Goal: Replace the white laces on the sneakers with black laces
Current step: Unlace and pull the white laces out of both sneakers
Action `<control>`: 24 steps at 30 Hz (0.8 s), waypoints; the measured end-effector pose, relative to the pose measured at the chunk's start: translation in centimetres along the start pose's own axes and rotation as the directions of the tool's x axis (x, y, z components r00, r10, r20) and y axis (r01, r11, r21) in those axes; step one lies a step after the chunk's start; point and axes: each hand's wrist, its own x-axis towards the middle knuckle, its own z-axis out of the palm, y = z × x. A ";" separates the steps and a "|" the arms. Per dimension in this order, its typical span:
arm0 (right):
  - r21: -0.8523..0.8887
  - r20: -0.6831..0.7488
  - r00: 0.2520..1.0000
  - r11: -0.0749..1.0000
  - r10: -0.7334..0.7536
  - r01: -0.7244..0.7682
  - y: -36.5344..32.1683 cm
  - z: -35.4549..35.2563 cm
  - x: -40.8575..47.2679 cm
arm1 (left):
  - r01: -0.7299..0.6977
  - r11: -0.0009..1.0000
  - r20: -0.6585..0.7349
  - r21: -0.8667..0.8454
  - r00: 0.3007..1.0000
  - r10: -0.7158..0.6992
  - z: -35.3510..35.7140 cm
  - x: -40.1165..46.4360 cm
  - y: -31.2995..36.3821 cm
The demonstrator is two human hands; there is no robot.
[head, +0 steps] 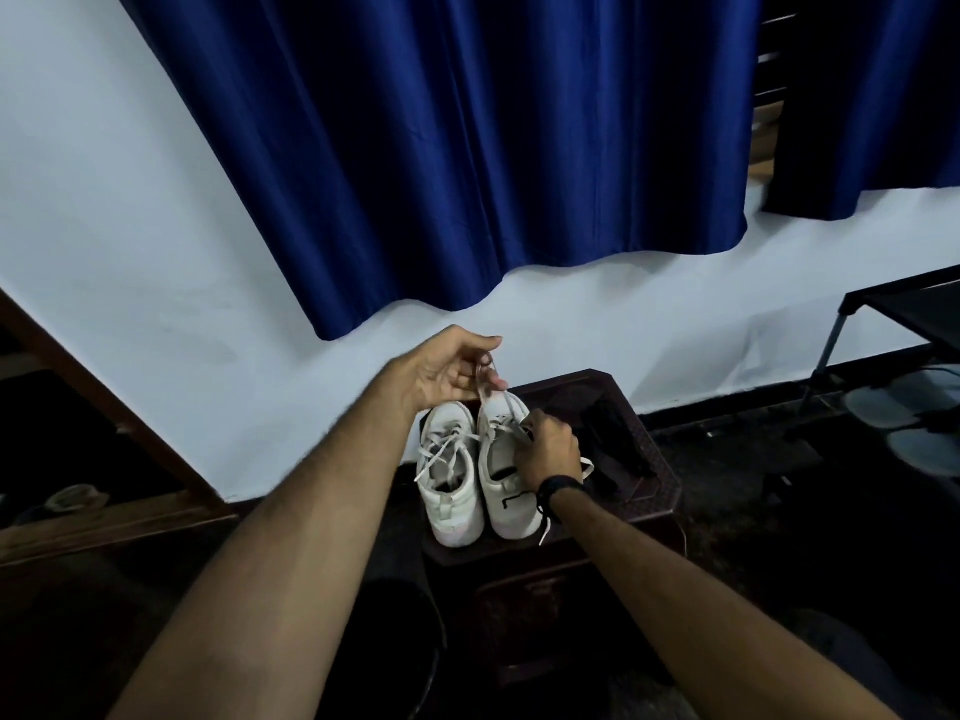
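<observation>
Sneakers (pixel 475 472), a pair of white low-tops with a soft mesh-looking upper, sat side by side on a dark brown stool (pixel 657 491), toes pointing away from the person. The left hand (pixel 449 371) was raised just above the toes, palm turned in, pinching a flat white lace (pixel 485 379) between thumb and fingertips so it ran taut down to the right-hand shoe. The right hand (pixel 548 449) was curled over that same shoe's tongue area, fingers closed on the lacing, though exactly which strand was hard to make out. A black band (pixel 558 485) wrapped that wrist. The shoe under the left hand had its laces loose and criss-crossed. Just right of the right hand, a dark bundle that looked like the black laces (pixel 613 433) lay on the stool top. Behind everything hung a glossy, pleated blue curtain (pixel 467 148) against a pale wall (pixel 130 252).
</observation>
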 end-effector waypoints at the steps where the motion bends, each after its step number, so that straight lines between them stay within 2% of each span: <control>1: -0.003 -0.003 1.000 1.000 0.002 -0.002 0.1 0.0 0.0 | -0.017 0.998 0.009 -0.065 1.000 0.017 0.0 0.0 -0.3; 2: -0.005 -0.011 1.000 1.000 0.004 -0.004 0.2 0.1 0.1 | -0.002 0.999 0.005 -0.047 1.000 0.002 0.0 -0.1 -0.5; 5: -0.014 -0.010 1.000 1.000 0.008 -0.008 -0.1 0.4 0.1 | 0.107 0.963 -0.070 0.246 0.993 -0.093 -0.3 -0.8 1.0; 6: -0.019 -0.015 1.000 1.000 0.005 -0.005 -0.2 0.6 0.0 | 0.123 0.961 -0.066 0.247 0.992 -0.110 -0.4 -1.3 1.7; 9: -0.139 -0.081 0.996 0.990 -0.041 0.030 -0.4 0.5 -0.3 | 0.062 0.998 -0.055 0.014 0.997 -0.061 -0.7 -1.8 2.3; 11: -0.189 -0.154 0.969 0.968 -0.194 0.164 -0.4 0.2 -0.6 | 0.000 0.991 -0.075 -0.134 0.997 -0.010 -0.5 -1.5 1.4; 14: -0.093 -0.082 0.920 0.922 -0.382 0.375 -0.8 -0.2 -1.0 | -0.086 0.960 -0.078 -0.265 0.995 0.068 -0.1 -1.0 -0.2; 17: 0.085 0.013 0.950 0.947 -0.311 0.309 -1.2 -0.3 -0.2 | -0.206 0.943 -0.113 -0.261 0.977 0.182 0.1 -0.7 -1.1; 19: 0.280 0.036 0.983 0.946 -0.179 0.162 -1.2 -0.6 0.5 | -0.244 0.966 -0.175 -0.082 0.958 0.228 0.3 -0.2 -2.3; 21: 0.375 0.066 0.994 0.925 -0.089 0.058 -1.1 -1.2 1.2 | -0.179 0.949 -0.175 0.261 0.958 0.229 1.0 0.0 -4.5; 23: 0.425 0.090 0.994 0.905 -0.066 0.022 -1.5 -2.0 1.6 | -0.085 0.823 -0.118 0.562 0.976 0.181 1.8 0.7 -7.3; 24: 0.442 0.089 0.994 0.897 -0.069 0.023 -1.6 -2.3 1.8 | -0.049 0.760 -0.116 0.648 0.980 0.162 2.2 1.0 -8.6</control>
